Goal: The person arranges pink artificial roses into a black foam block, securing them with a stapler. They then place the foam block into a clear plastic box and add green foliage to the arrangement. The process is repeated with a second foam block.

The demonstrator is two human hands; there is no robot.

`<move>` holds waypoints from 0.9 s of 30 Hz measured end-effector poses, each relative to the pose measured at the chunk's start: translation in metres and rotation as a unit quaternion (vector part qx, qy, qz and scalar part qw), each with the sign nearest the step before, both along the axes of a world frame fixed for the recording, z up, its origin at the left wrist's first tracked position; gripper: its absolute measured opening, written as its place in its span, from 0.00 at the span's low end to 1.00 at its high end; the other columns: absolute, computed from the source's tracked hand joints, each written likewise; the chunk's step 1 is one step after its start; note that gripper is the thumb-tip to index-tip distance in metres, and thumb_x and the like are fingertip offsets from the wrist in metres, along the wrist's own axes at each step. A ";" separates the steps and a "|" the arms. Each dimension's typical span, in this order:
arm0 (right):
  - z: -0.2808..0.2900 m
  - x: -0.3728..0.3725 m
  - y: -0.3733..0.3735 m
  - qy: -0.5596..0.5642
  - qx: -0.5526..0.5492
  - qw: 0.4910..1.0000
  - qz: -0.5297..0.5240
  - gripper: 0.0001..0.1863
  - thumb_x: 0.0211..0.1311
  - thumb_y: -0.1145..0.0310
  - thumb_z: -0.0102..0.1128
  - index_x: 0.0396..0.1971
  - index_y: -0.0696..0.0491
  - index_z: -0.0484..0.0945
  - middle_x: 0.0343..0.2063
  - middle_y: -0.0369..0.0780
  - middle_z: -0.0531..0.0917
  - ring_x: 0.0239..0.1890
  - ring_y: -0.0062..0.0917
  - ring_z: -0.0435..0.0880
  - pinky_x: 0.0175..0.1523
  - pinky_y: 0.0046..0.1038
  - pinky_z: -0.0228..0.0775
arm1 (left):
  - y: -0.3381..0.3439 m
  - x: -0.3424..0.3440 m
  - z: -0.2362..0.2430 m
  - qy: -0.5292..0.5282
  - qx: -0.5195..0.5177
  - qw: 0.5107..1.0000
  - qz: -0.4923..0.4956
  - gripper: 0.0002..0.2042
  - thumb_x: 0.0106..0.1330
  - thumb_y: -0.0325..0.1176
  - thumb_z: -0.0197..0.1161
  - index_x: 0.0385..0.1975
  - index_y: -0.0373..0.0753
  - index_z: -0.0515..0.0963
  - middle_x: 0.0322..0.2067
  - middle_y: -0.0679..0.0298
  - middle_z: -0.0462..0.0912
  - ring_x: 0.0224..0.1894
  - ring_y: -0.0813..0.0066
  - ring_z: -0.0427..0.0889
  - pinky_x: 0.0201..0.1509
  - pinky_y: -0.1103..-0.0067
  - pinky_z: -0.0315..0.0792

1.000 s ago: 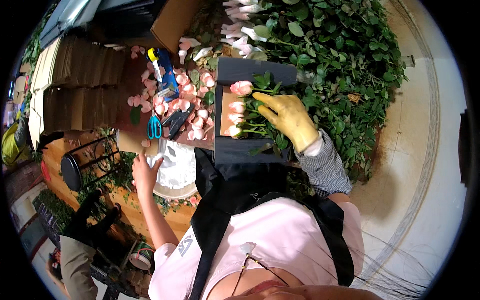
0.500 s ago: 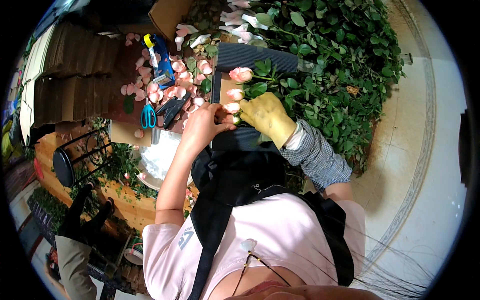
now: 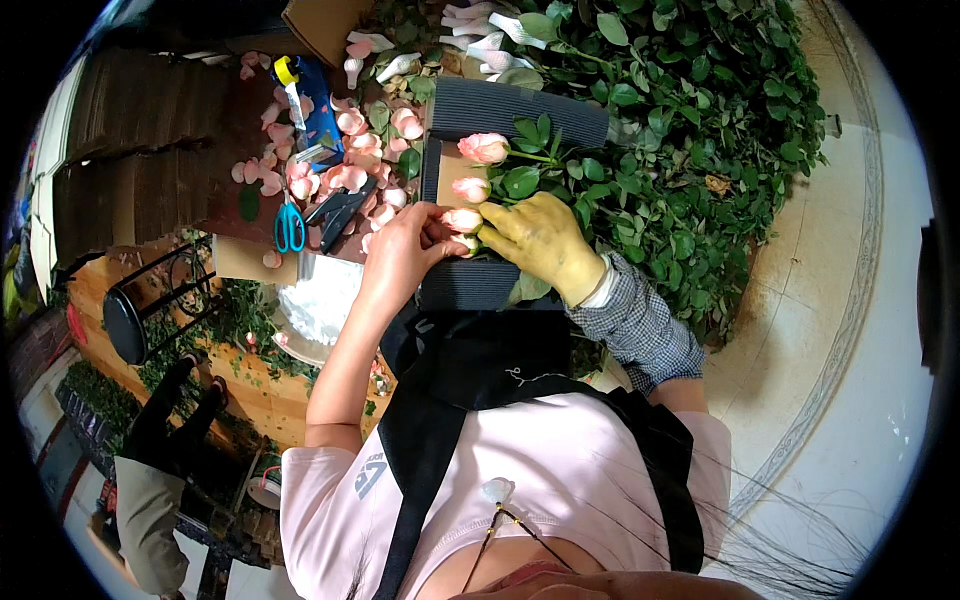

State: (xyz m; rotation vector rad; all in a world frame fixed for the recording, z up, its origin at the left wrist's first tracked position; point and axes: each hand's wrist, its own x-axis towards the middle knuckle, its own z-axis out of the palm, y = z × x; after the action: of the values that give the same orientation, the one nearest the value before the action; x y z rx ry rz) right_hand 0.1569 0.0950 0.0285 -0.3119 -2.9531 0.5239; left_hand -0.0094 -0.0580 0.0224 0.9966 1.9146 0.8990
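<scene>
the fingers (image 3: pixel 446 251) of the bare left hand (image 3: pixel 396 258), in the head view, were bent in against two lower rose heads (image 3: pixel 461 219), though whether they pinched a petal or only touched could not be told. the gloved right hand (image 3: pixel 545 240) met the same blooms from the stem side, its fingers loosely curved, any grip on a stem hidden. these roses lay in a dark corrugated box (image 3: pixel 518 108), nearer the person than two more pink roses (image 3: pixel 484 149), with leafy stems (image 3: pixel 690 140) to the right and loose petals (image 3: pixel 350 120) to the left, near teal scissors (image 3: pixel 290 228). handling them well seemed to call for light fingertip pressure low on each bloom, the glove steadying the stems, heads kept level and uncrushed
</scene>
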 end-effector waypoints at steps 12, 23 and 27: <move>0.014 0.013 -0.014 -0.097 0.135 0.985 0.046 0.23 0.59 0.67 0.55 0.55 0.57 0.78 0.15 0.30 0.78 0.20 0.22 0.81 0.29 0.29 0.69 | -0.004 0.003 -0.008 0.109 0.124 0.986 0.022 0.16 0.52 0.26 0.77 0.41 0.37 0.84 0.37 0.61 0.76 0.38 0.68 0.76 0.39 0.75 0.71; 0.012 0.001 -0.009 -0.139 0.125 0.981 0.046 0.20 0.60 0.66 0.56 0.51 0.58 0.79 0.16 0.32 0.83 0.20 0.23 0.83 0.28 0.29 0.69 | 0.009 0.009 -0.006 0.193 0.205 0.959 0.000 0.11 0.53 0.27 0.75 0.37 0.43 0.86 0.37 0.63 0.76 0.39 0.63 0.75 0.42 0.69 0.70; 0.016 0.001 -0.009 -0.126 0.131 0.983 0.032 0.19 0.61 0.64 0.57 0.50 0.57 0.79 0.18 0.33 0.83 0.21 0.24 0.83 0.29 0.29 0.69 | -0.002 0.006 -0.010 0.209 0.224 0.950 -0.058 0.10 0.54 0.25 0.74 0.36 0.41 0.84 0.37 0.64 0.76 0.37 0.62 0.75 0.40 0.69 0.69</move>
State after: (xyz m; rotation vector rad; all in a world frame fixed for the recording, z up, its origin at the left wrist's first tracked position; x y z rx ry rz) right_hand 0.1574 0.0856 0.0441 -0.2708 -3.2350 0.1027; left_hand -0.0032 -0.0602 0.0129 1.6641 2.0025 1.1529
